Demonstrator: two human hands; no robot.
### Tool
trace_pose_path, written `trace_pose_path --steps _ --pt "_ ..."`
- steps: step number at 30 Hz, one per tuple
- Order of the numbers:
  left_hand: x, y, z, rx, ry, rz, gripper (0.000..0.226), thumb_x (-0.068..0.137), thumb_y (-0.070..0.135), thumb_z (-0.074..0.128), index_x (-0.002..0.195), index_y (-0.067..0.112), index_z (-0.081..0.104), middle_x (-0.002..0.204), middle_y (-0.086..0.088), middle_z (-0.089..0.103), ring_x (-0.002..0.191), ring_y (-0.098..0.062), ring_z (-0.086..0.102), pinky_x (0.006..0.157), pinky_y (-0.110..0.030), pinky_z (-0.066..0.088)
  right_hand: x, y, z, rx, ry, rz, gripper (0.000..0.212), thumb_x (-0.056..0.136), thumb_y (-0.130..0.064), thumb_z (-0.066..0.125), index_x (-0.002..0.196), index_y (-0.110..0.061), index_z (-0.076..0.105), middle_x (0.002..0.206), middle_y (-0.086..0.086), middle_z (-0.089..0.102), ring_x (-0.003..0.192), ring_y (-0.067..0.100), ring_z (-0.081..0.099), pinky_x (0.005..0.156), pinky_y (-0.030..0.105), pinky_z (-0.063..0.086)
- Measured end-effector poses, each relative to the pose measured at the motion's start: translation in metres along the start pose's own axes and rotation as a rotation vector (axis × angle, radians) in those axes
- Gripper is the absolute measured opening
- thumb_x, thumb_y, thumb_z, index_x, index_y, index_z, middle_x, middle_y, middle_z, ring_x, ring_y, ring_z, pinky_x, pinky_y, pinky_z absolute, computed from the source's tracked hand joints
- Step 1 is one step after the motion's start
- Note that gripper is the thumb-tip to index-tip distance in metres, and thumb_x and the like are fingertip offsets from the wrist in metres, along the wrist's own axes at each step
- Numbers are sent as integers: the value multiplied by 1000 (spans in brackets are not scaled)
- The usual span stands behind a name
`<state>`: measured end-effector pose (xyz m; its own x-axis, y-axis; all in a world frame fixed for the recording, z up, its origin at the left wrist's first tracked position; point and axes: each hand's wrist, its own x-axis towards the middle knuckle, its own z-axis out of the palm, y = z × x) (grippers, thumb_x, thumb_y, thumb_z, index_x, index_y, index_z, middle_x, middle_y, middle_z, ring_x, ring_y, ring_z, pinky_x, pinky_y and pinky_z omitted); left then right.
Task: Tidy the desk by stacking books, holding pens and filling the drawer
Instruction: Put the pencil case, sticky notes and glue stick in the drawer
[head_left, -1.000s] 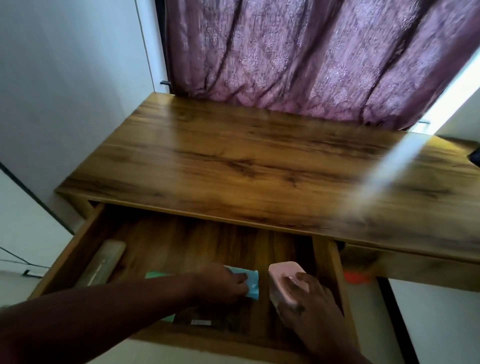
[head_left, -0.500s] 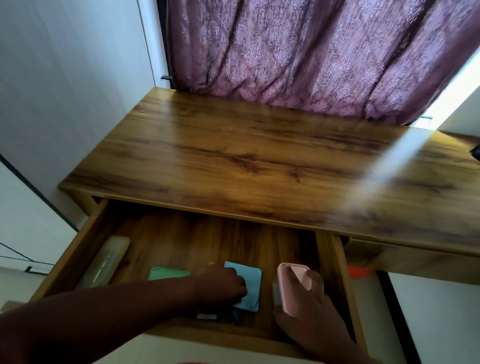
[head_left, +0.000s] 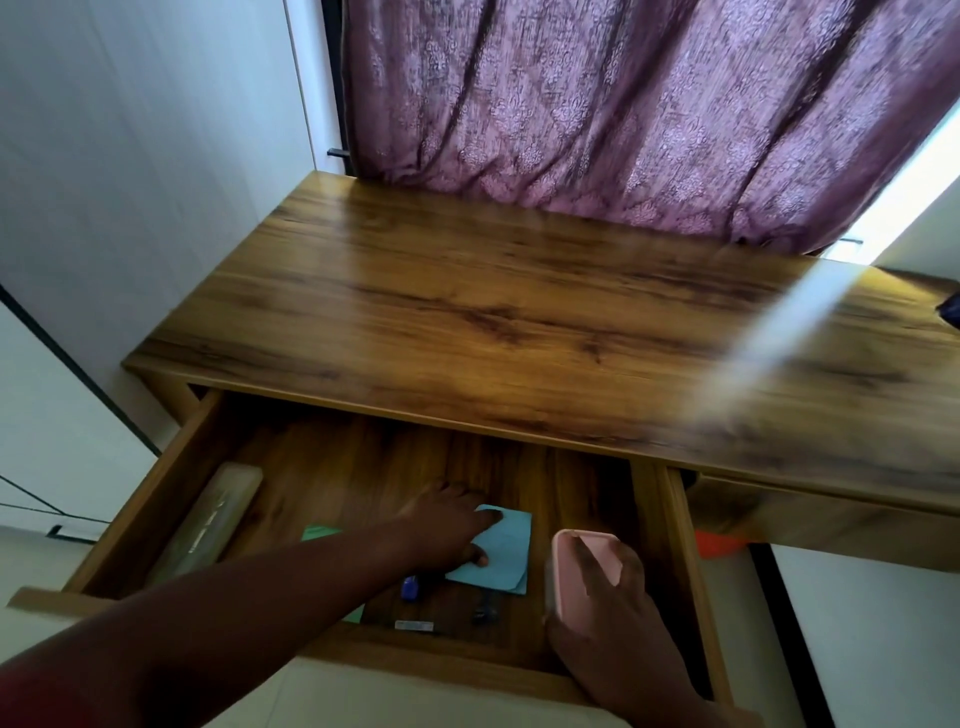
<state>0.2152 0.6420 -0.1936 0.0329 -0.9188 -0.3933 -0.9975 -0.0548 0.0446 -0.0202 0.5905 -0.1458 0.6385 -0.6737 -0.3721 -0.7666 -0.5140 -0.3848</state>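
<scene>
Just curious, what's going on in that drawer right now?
Left hand rests on blue pad. Right hand grips pink box. Drawer open. Nothing blocking.

We see the wooden drawer (head_left: 171, 483) pulled open, both hands inside it. Under the fingers of our left hand (head_left: 447, 525) lies a light blue pad (head_left: 501, 553), flat on the drawer floor. A green pad (head_left: 318, 532) shows just left of that wrist, partly hidden by the forearm. Our right hand (head_left: 613, 597) grips a pink case (head_left: 584, 566), stood on edge near the drawer's right wall. A translucent pencil box (head_left: 208, 519) lies well left of both hands, along the left wall.
</scene>
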Motion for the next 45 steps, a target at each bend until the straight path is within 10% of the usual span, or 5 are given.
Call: trace_pose_path --steps 12,26,31,36,45 --pt "-11 0 -3 -45 -28 -3 71 92 60 39 151 28 17 158 -8 20 143 -27 21 116 -44 13 -4 7 -15 -157 -49 27 105 70 -61 62 138 -51 -18 151 1 -11 119 31 47 87 38 53" --pt "-118 -13 -9 -199 -27 -40 118 55 84 -13 145 24 35 157 -5 26 143 -20 24 115 -37 19 -9 11 -30 -555 153 30 92 74 -74 43 146 -27 11 153 4 21 138 27 24 107 47 26" --pt "-149 -29 -8 -323 -4 -119 103 62 87 -1 149 37 22 160 6 14 148 -11 6 118 -35 8 -20 11 3 -387 264 -131 75 86 -71 17 127 -21 54 132 7 58 116 30 59 91 48 47" --pt "-181 -21 15 -114 166 -117 88 79 85 22 150 32 22 159 5 16 149 -20 6 118 -31 -7 -13 20 35 -396 275 -424 91 80 -80 22 151 -23 11 160 -1 0 147 17 -3 116 33 0" --pt "-167 -22 26 60 224 -177 98 74 89 28 146 23 36 153 -6 33 144 -28 17 106 -54 16 7 24 35 -389 272 -499 113 67 -91 30 151 -19 8 160 3 -5 146 24 -7 115 38 -3"
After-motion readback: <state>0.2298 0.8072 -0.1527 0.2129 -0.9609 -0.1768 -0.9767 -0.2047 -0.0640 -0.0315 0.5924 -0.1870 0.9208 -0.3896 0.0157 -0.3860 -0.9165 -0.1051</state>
